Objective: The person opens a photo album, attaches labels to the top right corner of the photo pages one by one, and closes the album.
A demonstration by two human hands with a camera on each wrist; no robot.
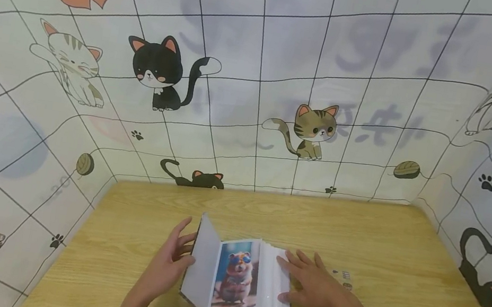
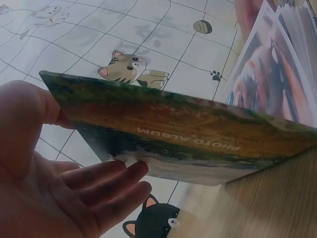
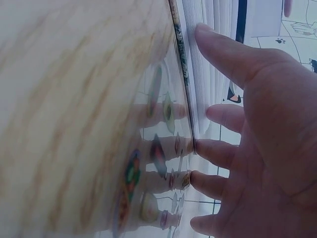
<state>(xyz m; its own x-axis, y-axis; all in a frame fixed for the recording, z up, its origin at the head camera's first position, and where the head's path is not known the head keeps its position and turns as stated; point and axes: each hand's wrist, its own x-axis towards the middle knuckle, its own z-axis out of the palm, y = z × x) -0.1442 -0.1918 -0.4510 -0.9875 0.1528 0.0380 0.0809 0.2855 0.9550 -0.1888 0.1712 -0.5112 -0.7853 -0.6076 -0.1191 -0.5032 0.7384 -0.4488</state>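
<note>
A photo album (image 1: 200, 270) lies on the table with its front cover raised to the left. Its first page shows a picture of a hamster in sunglasses (image 1: 237, 278). My left hand (image 1: 169, 259) holds the cover's left edge, thumb on the inner side and fingers behind it. In the left wrist view the cover's printed outside (image 2: 163, 129) reads PHOTO ALBUM. My right hand (image 1: 310, 282) rests with extended fingers at the right edge of the pages (image 1: 280, 288). In the right wrist view the thumb and fingertips of that hand (image 3: 267, 124) touch the page block's edge.
Small colourful stickers (image 3: 158, 153) lie on the wooden table (image 1: 161, 199) right of the album, partly under the right hand and forearm. Walls with a cat-and-grid print (image 1: 282, 78) enclose the table at the back and both sides.
</note>
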